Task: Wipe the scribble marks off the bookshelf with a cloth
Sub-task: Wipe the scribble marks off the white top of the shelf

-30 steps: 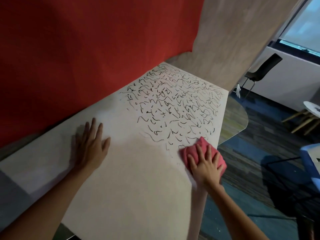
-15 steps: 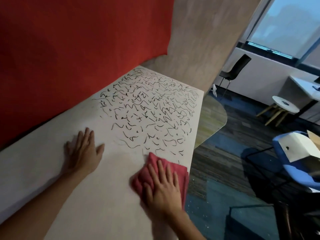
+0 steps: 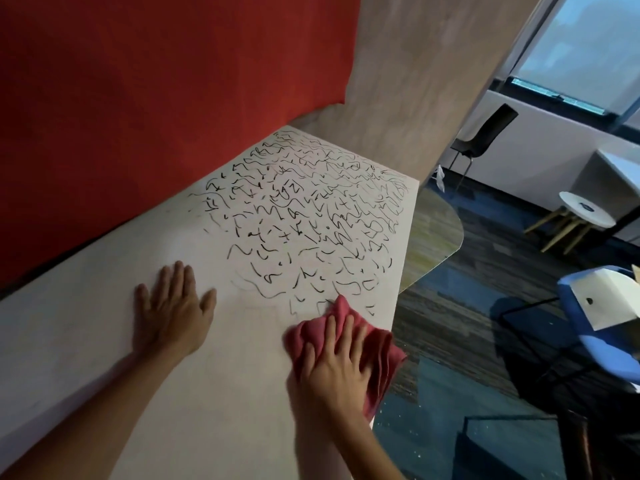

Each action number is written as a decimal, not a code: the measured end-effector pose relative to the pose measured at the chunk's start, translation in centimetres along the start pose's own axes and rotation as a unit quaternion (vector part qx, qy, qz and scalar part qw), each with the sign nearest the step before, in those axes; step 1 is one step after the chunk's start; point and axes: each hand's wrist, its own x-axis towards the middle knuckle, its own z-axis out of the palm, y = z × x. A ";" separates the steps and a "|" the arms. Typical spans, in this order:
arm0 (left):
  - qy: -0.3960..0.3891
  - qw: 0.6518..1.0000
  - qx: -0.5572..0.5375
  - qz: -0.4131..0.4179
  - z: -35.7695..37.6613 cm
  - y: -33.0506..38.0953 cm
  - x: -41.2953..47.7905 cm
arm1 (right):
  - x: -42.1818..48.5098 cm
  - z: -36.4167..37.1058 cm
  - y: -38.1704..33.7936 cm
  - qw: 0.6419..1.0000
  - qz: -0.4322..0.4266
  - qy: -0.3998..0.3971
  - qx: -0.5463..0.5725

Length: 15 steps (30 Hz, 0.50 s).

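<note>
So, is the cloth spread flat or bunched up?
Bunched up: the cloth shows folds and ridges under the right hand, and its layered edge overhangs the shelf.

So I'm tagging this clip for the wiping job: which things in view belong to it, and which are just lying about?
Job in hand: red cloth, pressed by the right hand; scribble marks; bookshelf top; left hand, flat on the shelf.
Lying about: black chair; round white stool; blue chair.

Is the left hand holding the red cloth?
No, the right hand presses the cloth; the left hand lies flat on the shelf.
</note>
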 end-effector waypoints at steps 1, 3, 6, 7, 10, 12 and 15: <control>-0.001 1.000 -0.001 -0.002 -0.2 0.0 -0.1 | 0.1 0.1 0.2 1.000 0.002 -0.006 0.001; -0.002 1.000 0.007 0.003 -0.4 0.0 -0.2 | 2.1 -0.8 1.4 0.999 0.033 0.007 0.028; 0.000 1.000 0.015 0.012 -0.5 -0.1 -0.3 | 7.5 -2.8 5.1 0.989 0.121 0.048 0.075; 0.001 1.000 0.016 0.012 -0.5 0.1 -0.4 | 9.5 -3.5 6.1 0.981 0.148 0.049 0.119; 0.014 1.000 0.010 0.002 -0.3 0.0 -0.2 | 13.3 -5.4 6.8 0.950 0.186 0.047 0.245; 0.002 1.000 0.021 0.003 -0.3 0.0 0.0 | 14.0 -6.0 6.3 0.948 0.190 0.053 0.250; -0.010 1.000 0.027 0.002 -0.2 0.0 0.0 | 11.8 -5.2 5.5 0.944 0.189 0.054 0.266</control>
